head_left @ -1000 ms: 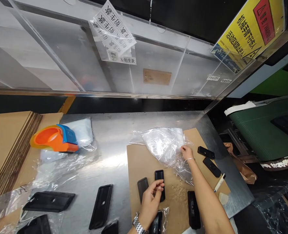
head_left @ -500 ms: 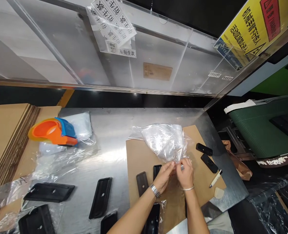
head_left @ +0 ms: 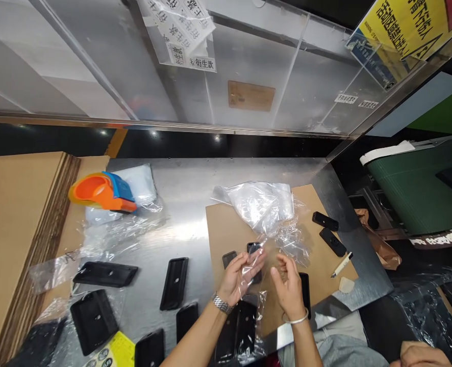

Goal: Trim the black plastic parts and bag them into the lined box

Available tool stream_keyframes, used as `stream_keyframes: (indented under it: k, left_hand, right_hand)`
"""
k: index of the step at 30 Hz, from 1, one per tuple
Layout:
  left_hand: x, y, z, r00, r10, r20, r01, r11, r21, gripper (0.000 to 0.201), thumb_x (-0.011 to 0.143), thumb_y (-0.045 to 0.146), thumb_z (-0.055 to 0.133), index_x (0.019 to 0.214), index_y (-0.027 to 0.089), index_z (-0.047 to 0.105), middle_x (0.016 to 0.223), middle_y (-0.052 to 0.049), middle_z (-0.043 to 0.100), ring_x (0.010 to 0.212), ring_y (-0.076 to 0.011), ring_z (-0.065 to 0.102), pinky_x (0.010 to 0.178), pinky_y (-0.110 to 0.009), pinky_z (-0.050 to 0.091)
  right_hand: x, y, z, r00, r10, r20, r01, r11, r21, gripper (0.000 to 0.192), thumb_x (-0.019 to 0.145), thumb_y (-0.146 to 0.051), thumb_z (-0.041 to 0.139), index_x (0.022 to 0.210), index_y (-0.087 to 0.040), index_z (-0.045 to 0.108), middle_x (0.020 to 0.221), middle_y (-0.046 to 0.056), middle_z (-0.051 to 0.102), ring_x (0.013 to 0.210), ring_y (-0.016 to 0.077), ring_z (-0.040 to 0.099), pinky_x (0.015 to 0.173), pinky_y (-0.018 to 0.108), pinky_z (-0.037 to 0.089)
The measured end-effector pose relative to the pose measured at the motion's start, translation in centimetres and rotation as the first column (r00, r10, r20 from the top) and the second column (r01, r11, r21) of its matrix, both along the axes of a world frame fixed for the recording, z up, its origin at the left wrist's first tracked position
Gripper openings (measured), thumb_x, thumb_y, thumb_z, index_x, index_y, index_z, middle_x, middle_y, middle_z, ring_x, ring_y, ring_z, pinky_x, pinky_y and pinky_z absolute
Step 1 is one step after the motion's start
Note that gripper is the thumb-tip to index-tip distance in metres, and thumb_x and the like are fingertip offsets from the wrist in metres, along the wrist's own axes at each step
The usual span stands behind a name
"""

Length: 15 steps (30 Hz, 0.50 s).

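Note:
A clear plastic bag [head_left: 253, 267] lies in the fingers of my left hand [head_left: 231, 280], which wears a metal watch. My right hand [head_left: 289, 290] is just to the right, fingers apart and holding nothing I can see. Beyond both hands, a crumpled heap of clear bags [head_left: 264, 204] rests on a cardboard sheet [head_left: 224, 227]. Partly behind the left fingers is a small black part [head_left: 253, 248], and another dark part [head_left: 229, 259] lies beside it. Bagged black parts [head_left: 247, 323] sit below the hands. A black piece [head_left: 305, 290] shows behind my right wrist.
Black trays [head_left: 174, 283] lie on the metal table [head_left: 180, 204]. An orange and blue tape dispenser [head_left: 103, 191] stands left, by stacked cardboard [head_left: 27, 214]. Two black pieces [head_left: 325, 221] and a marker [head_left: 341, 265] lie right. Another person's hand [head_left: 421, 354] shows at bottom right.
My hands have separated, the left moving left with a clear bag and the right opening. Loose bags now spread beside the heap. The view has shifted, showing more of the lower table.

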<state>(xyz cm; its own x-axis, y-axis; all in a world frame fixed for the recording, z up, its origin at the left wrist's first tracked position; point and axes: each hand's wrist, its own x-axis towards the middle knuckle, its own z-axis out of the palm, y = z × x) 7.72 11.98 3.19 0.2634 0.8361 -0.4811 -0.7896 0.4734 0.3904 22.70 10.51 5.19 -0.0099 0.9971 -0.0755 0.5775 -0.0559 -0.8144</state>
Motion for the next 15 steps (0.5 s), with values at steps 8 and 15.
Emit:
stream_keyframes:
  k: [8,15]
  left_hand:
    - [-2.3,-1.7,0.8,0.966,-0.251,0.065,0.255,0.966,-0.049,0.021,0.072,0.03,0.054,0.069,0.018,0.038,0.098,-0.013,0.064,0.085,-0.0263,0.063,0.073,-0.038,0.046]
    - [-2.7,-2.4,0.8,0.829,0.063,-0.556,-0.11,0.993,-0.052,0.024,0.069,0.038,0.058,0.071,0.018,0.046,0.081,-0.006,0.063,0.08,-0.0188,0.06,0.071,-0.031,0.045]
  right_hand:
    - [0.6,1.1,-0.7,0.893,-0.014,-0.45,-0.137,0.944,-0.301,0.028,0.076,-0.044,0.053,0.08,-0.017,0.058,0.072,0.002,0.059,0.07,0.0135,0.054,0.067,0.026,0.042]
    - [-0.3,0.0,0.9,0.864,-0.099,-0.494,-0.1,0.927,-0.361,0.027,0.066,-0.041,0.064,0.065,-0.016,0.054,0.059,-0.003,0.05,0.055,0.0086,0.043,0.054,0.021,0.034]
